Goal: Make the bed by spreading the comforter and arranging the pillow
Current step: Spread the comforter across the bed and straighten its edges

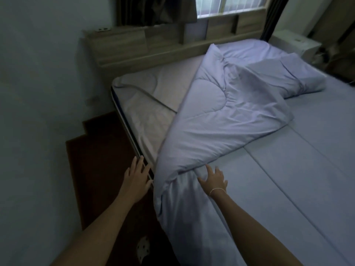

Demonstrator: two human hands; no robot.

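Observation:
A pale lilac comforter (217, 120) lies bunched in a diagonal heap across the bed (307, 169), running from the headboard down to the near left edge, where a fold hangs over the side. My right hand (213, 179) is open with spread fingers, resting on the bed right at the comforter's lower fold. My left hand (136, 177) is open too, fingers straight, beside the mattress's left edge and just left of the hanging fold. A pillow-like bulge (299, 73) shows at the far right of the heap; I cannot tell if it is a pillow.
A wooden headboard with shelves (146, 47) backs the bed under a curtained window (230, 6). The wall (38, 93) stands close on the left, leaving a narrow strip of dark floor (99, 154). A white appliance (295, 43) sits at the far right. A spotted slipper (143, 248) lies below.

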